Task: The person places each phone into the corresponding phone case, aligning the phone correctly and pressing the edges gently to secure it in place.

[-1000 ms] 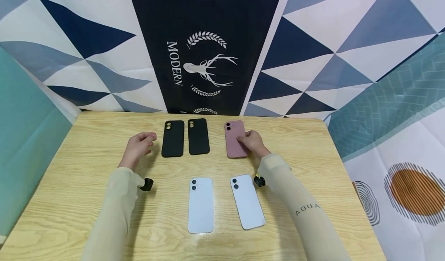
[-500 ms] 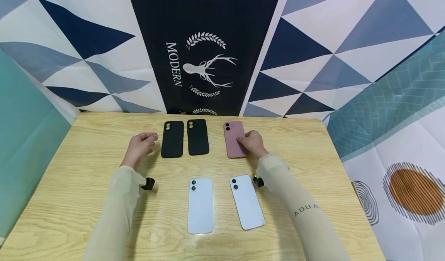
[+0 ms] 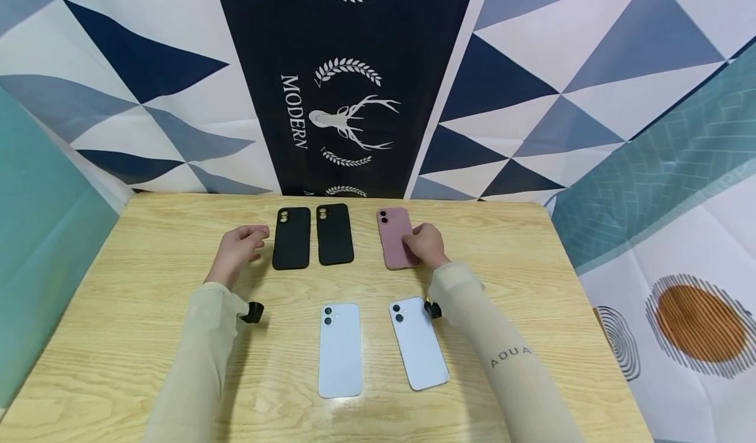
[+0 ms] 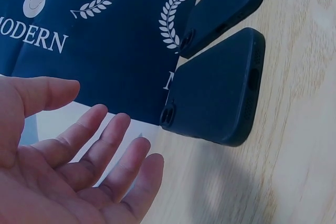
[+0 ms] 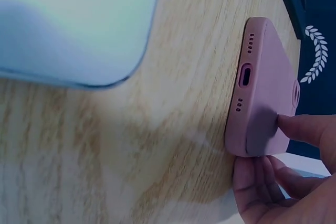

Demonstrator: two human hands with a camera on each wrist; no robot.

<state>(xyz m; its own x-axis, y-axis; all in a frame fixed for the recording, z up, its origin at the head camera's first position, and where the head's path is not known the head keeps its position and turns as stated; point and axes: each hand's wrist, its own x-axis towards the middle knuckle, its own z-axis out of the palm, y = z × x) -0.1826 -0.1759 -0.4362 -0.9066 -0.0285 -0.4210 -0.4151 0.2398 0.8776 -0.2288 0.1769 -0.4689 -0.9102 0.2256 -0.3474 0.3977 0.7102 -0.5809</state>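
My right hand (image 3: 428, 243) is at the right long edge of a pink phone case (image 3: 394, 233) lying on the table. The thumb (image 5: 304, 128) lies on the case's back, with the fingers curled at its side, as the right wrist view shows. Dark round spots mark its camera corner. My left hand (image 3: 239, 249) hovers beside a black phone case (image 3: 292, 239), apart from it, fingers loosely bent and holding nothing. A second black phone case (image 3: 335, 234) lies just right of that one. Wood colour shows through the camera holes of both.
Two white phones, one straight (image 3: 340, 351) and one tilted (image 3: 420, 346), lie backs up nearer to me on the wooden table (image 3: 118, 338). A patterned cloth (image 3: 348, 115) rises behind the table's far edge.
My right forearm has shifted slightly left, while the hand stays at the pink case. The left hand has barely moved. The whole head view has drifted a little.
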